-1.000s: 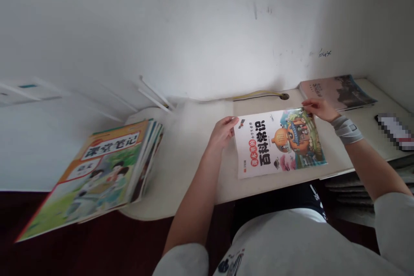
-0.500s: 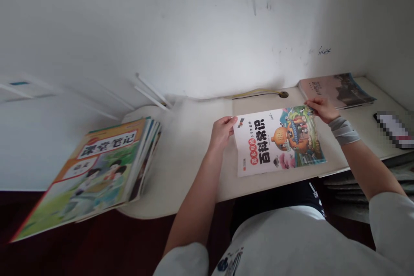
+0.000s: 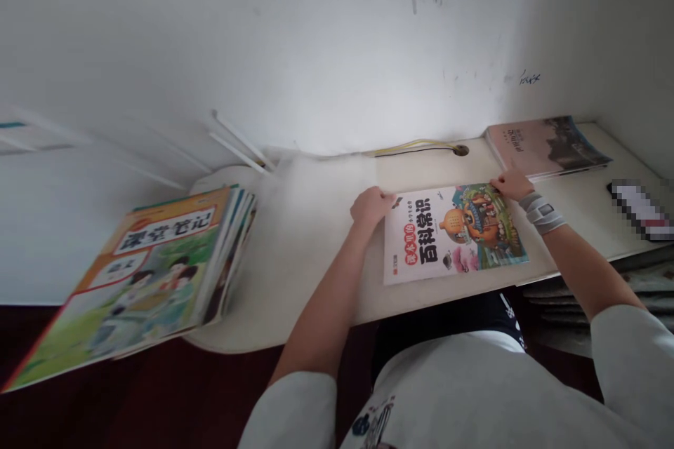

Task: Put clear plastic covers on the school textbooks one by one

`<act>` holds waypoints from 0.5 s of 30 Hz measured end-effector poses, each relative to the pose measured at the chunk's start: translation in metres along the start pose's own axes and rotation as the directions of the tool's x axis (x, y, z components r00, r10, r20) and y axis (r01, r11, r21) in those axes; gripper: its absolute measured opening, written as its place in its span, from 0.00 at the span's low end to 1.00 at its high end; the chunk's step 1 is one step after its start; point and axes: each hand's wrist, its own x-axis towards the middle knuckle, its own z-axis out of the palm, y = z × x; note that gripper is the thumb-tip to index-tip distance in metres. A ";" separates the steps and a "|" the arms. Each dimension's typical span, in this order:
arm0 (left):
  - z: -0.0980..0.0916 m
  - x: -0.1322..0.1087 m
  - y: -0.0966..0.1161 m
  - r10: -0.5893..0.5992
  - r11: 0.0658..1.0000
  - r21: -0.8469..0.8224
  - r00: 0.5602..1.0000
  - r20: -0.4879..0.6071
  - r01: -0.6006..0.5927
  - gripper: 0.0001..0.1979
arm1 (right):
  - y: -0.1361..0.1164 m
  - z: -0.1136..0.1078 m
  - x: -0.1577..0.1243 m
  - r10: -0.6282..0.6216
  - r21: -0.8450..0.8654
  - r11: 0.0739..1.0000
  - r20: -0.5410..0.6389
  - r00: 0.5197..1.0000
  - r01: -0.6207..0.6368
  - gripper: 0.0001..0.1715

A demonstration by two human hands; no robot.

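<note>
Now my left hand [image 3: 373, 205] and right hand [image 3: 510, 184] pinch far corners of the book [image 3: 453, 231], flat on the counter [image 3: 316, 252].

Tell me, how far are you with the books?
One pinkish book already lies in the back right corner. The picture book lies flat on the desk, left hand and right hand on its far corners. The stack of books on the left sits untouched.

picture book [image 3: 453, 231]: lowered flat onto desk [image 3: 316, 238] | left hand [image 3: 371, 205], right hand [image 3: 510, 184]: dropped to its far corners
</note>
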 end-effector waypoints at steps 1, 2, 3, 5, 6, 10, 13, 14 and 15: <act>0.002 0.000 0.001 0.046 0.996 0.076 0.999 -0.030 -0.043 0.12 | -0.001 0.003 0.000 0.020 -0.035 0.999 -0.017 1.000 -0.020 0.19; 0.005 -0.002 0.002 0.130 0.979 0.163 0.990 -0.049 -0.120 0.15 | -0.002 0.006 -0.001 0.040 -0.061 0.997 -0.033 0.999 -0.042 0.19; 0.008 -0.003 0.003 0.240 0.941 0.256 0.970 -0.044 -0.221 0.17 | -0.003 0.009 -0.003 0.060 -0.082 0.995 -0.052 0.997 -0.064 0.20; 0.016 -0.007 0.004 0.435 0.821 0.392 0.899 0.038 -0.414 0.17 | -0.005 0.013 -0.009 0.072 -0.132 0.988 -0.104 0.992 -0.085 0.20; 0.020 -0.010 0.003 0.484 0.777 0.415 0.871 0.084 -0.472 0.17 | -0.006 0.015 -0.013 0.066 -0.157 0.984 -0.129 0.989 -0.086 0.19; 0.034 -0.019 -0.001 0.516 0.745 0.434 0.850 0.105 -0.506 0.18 | -0.003 0.011 -0.037 0.024 -0.215 0.975 -0.157 0.987 -0.058 0.16; 0.036 -0.024 -0.005 0.535 0.736 0.442 0.841 0.086 -0.513 0.18 | 0.015 0.001 -0.076 -0.027 -0.205 0.979 -0.108 0.994 0.004 0.10; 0.036 -0.027 -0.007 0.540 0.732 0.443 0.837 0.085 -0.517 0.17 | 0.024 -0.003 -0.094 -0.047 -0.176 0.984 -0.084 0.995 0.032 0.12; 0.035 -0.030 -0.007 0.548 0.727 0.443 0.832 0.087 -0.525 0.17 | 0.036 -0.006 -0.114 -0.040 -0.120 0.992 -0.040 0.998 0.035 0.18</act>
